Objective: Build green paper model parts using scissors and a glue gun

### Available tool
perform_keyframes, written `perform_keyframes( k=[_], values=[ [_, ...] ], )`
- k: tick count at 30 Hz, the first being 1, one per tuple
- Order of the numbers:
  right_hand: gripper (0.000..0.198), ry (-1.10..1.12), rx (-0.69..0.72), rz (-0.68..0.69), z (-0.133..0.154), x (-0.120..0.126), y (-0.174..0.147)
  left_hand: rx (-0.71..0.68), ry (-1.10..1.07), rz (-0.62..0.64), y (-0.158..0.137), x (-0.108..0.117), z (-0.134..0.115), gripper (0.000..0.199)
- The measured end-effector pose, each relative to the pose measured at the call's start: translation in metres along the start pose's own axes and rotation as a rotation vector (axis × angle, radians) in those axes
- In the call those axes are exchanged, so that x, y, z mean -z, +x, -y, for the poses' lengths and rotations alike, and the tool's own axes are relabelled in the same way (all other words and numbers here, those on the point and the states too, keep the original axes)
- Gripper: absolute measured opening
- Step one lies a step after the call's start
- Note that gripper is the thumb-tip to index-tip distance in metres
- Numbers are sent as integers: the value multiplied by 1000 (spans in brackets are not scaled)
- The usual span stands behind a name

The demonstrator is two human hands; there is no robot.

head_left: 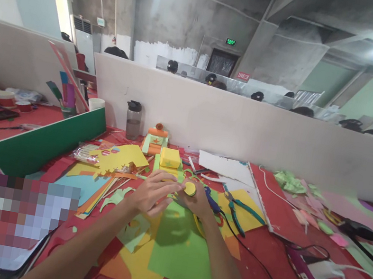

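My right hand (197, 202) grips a small round yellow piece (190, 188) with a flat disc-like top; its lower part is hidden by the fingers. Beside it, my left hand (155, 192) has its fingers stretched out, the tips close to the yellow piece; I cannot tell whether they touch it. Both hands hover over a green sheet (184, 254) that lies on yellow and orange paper. Just beyond them stands a yellow box (170, 158) with a star on its front. Behind that is an orange and light green paper model (155, 142).
Teal-handled pliers (237, 211) and a blue tool with a cord (211, 200) lie on the right. A water bottle (133, 120) stands by the white partition (212, 115). A green board (49, 141) edges the left side. Cut-out yellow paper (121, 159) lies before it.
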State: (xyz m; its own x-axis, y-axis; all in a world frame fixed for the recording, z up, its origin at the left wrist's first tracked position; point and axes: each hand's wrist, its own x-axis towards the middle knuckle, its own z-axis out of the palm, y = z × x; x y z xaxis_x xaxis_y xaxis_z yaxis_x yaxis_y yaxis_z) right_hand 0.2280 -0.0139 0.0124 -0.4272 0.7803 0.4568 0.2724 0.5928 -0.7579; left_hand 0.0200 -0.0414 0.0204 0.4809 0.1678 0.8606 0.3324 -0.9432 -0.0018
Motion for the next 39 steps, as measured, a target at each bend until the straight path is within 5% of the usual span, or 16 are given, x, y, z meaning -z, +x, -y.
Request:
perform_keyframes(
  k=[11, 23, 39],
  values=[
    [21, 28, -2, 40, 8, -1, 1, 91, -53, 30, 1, -2, -1, 47],
    [18, 5, -15, 25, 12, -1, 0, 538, -579, 55, 4, -2, -12, 42],
    [29, -99, 16, 43, 12, -3, 1, 662, -877, 11, 4, -7, -11, 45]
  ],
)
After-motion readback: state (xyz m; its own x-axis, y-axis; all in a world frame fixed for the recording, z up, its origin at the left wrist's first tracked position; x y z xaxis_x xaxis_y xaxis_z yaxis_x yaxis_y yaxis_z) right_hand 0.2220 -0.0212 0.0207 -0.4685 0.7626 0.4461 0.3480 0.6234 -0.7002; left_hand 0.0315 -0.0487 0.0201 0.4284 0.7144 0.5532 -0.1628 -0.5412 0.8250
